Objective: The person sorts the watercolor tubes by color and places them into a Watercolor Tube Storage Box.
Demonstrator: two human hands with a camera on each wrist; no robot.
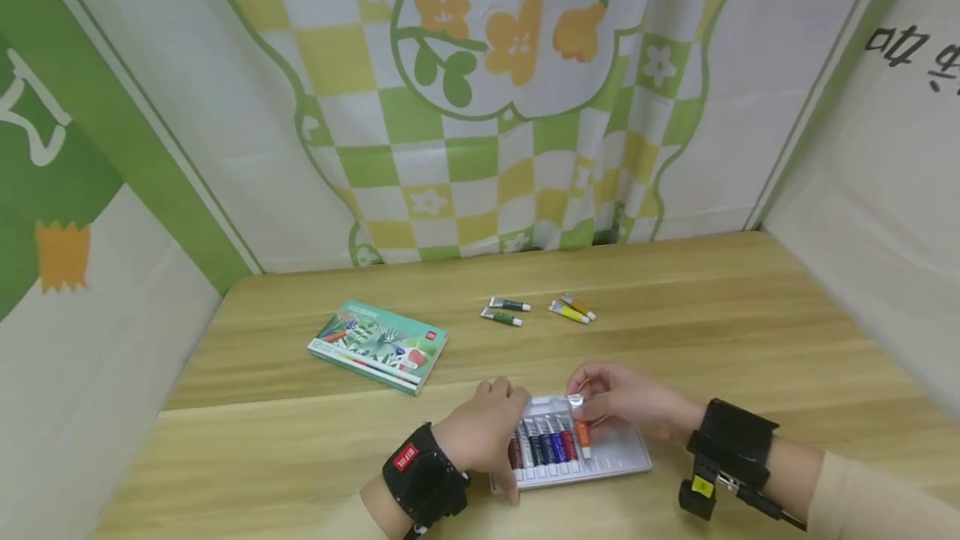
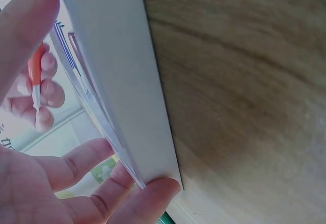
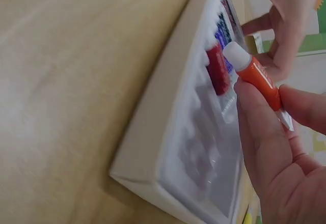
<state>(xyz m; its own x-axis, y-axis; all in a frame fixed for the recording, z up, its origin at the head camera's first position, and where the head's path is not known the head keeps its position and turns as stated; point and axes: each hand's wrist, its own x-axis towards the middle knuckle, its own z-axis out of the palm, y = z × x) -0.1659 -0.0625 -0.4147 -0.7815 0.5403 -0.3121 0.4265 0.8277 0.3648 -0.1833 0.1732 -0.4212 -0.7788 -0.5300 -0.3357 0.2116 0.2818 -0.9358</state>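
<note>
My left hand (image 1: pixel 486 432) grips the left end of a white paint-tube tray (image 1: pixel 622 458), thumb at the near side and fingers at the far side. In the left wrist view the fingers (image 2: pixel 153 196) touch the tray's edge (image 2: pixel 119 81). Several tubes lie side by side in the tray, among them a red tube (image 3: pixel 218 68); slots to their right are bare. My right hand (image 1: pixel 618 397) pinches an orange paint tube (image 3: pixel 260 81) between thumb and fingers, above the tray. Its white cap (image 3: pixel 237 56) points toward the near side, and the tube is tilted.
A teal illustrated box (image 1: pixel 382 344) lies at the left of the wooden table (image 1: pixel 720 323). Farther back are two green-toned tubes (image 1: pixel 501 317) and, to their right, a yellow tube (image 1: pixel 570 312) beside an ochre one (image 1: pixel 578 305). A patterned curtain (image 1: pixel 480 157) hangs behind.
</note>
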